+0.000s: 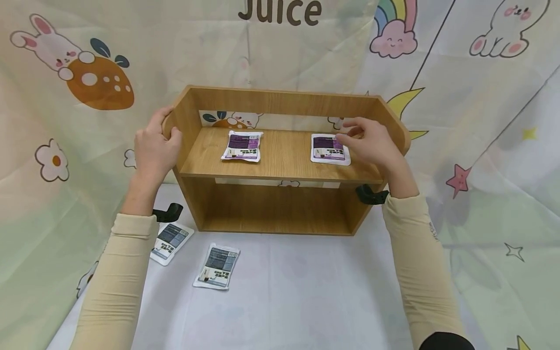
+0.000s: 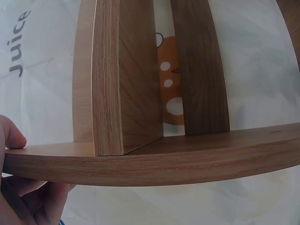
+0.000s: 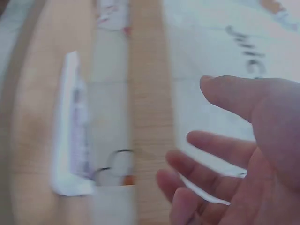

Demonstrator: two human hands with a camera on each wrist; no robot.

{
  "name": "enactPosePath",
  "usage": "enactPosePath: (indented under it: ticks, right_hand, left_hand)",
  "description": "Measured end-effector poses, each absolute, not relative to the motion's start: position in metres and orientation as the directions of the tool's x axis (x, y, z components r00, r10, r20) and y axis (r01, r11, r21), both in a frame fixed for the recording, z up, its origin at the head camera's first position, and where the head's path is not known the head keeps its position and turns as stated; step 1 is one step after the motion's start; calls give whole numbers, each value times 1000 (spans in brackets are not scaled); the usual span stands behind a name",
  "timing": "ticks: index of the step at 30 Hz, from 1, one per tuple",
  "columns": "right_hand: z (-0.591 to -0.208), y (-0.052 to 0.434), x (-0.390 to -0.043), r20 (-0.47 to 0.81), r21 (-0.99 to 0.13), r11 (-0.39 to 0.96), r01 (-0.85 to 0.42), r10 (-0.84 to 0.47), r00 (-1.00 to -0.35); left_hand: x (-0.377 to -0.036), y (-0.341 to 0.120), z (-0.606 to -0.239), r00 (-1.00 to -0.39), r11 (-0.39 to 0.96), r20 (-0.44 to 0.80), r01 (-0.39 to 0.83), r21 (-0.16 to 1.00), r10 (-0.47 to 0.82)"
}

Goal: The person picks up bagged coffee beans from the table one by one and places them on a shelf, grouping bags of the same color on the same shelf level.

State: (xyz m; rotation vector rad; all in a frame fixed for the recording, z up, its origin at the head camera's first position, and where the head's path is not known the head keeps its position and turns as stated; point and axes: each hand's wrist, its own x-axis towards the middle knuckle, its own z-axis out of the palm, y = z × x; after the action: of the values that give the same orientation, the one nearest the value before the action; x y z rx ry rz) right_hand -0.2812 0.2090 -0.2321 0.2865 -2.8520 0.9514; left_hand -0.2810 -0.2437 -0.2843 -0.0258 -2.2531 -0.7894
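Your left hand (image 1: 156,148) has fingers clamped at 9 o'clock on the wooden shelf (image 1: 280,101); your right hand (image 1: 373,142), fingers apart, hovers near the purple-labelled packet (image 1: 329,149) at 2 o'clock inside, where a stray fingertip brush could skew it.

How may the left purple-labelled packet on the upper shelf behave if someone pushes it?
The left packet looks thin, so it is probably light. Its uneven edges suggest it may flex somewhat. Lying flat on the smooth-looking shelf board, it would likely slide, not roll.
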Motion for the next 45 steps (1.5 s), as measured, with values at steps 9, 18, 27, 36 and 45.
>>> enactPosePath:
  ticks: [9,18,27,36,45]
  right_hand:
    - [-208,225,-260,536,-586,701,-406,-40,-843]
    - [-219,254,-262,636,-638,662,-393,166,-753]
    - [-264,267,-267,671,-609,699,-375,202,-713]
    - [-306,267,-277,758,-511,754,-412,170,-629]
    - [-317,263,-282,803,-465,795,-389,193,-564]
  left_hand:
    - [-281,-246,-285,-726,806,652,242,540,-219]
    - [-281,-244,-283,-728,801,652,253,543,-212]
    - [-282,-244,-283,-739,801,636,233,551,-222]
    - [-283,-244,-286,-735,807,643,236,541,-216]
    - [-283,-244,-285,-728,805,650,241,542,-220]
